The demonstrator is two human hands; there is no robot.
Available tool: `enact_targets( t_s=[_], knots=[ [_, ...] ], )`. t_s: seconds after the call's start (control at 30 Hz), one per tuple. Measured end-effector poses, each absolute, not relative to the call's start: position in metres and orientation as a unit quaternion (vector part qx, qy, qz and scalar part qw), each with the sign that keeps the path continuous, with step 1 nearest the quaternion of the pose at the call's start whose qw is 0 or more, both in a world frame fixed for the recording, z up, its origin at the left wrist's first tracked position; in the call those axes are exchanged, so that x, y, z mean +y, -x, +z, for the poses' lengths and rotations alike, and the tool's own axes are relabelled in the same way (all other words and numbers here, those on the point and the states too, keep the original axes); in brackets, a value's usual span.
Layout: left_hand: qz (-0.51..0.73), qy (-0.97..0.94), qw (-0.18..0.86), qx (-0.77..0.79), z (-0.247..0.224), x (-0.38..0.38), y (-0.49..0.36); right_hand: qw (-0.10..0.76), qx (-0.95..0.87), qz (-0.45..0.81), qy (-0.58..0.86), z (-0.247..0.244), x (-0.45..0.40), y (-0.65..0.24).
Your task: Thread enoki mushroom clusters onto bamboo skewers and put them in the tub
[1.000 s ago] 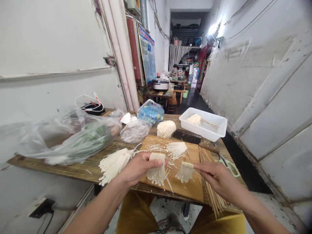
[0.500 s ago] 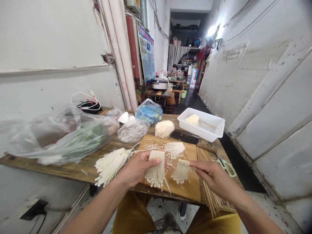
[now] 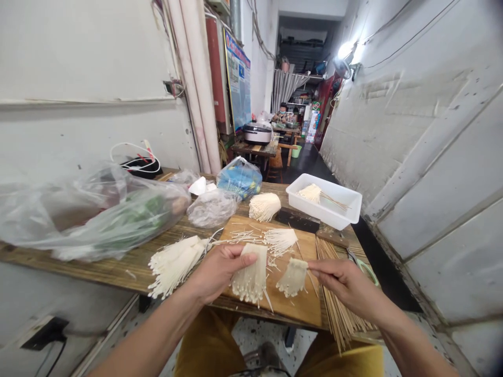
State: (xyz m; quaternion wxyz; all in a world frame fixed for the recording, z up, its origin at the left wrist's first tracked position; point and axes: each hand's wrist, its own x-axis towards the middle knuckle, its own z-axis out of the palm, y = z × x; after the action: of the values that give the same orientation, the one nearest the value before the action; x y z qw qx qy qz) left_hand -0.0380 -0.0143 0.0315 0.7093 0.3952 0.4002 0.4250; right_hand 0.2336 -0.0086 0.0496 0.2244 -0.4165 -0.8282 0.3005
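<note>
One wide enoki bunch (image 3: 250,277) hung over the cutting board (image 3: 306,312) in our left hand (image 3: 216,269), pinched near its top between thumb and fingers, probably so the caps dangled freely. Our right hand (image 3: 348,280) pinched a smaller enoki bunch (image 3: 293,279) by its top corner; we could not tell if a stick ran through it. Loose skewers (image 3: 334,309) lay beside the board, likely for easy reach. Compared with the earlier frame, the wide enoki bunch spread slightly more, and our right hand hid more of the scissors (image 3: 368,272).

Head view, forward and down, table (image 3: 113,271) seemingly near.
</note>
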Motion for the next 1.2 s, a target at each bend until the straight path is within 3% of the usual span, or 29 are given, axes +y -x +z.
enact_targets(
  t_s=[1.2],
  knots=[
    [0.401,-0.386,0.753,0.351,0.037,-0.018,0.039,0.192,-0.790,0.441,0.378,0.047,0.015,-0.237]
  ],
)
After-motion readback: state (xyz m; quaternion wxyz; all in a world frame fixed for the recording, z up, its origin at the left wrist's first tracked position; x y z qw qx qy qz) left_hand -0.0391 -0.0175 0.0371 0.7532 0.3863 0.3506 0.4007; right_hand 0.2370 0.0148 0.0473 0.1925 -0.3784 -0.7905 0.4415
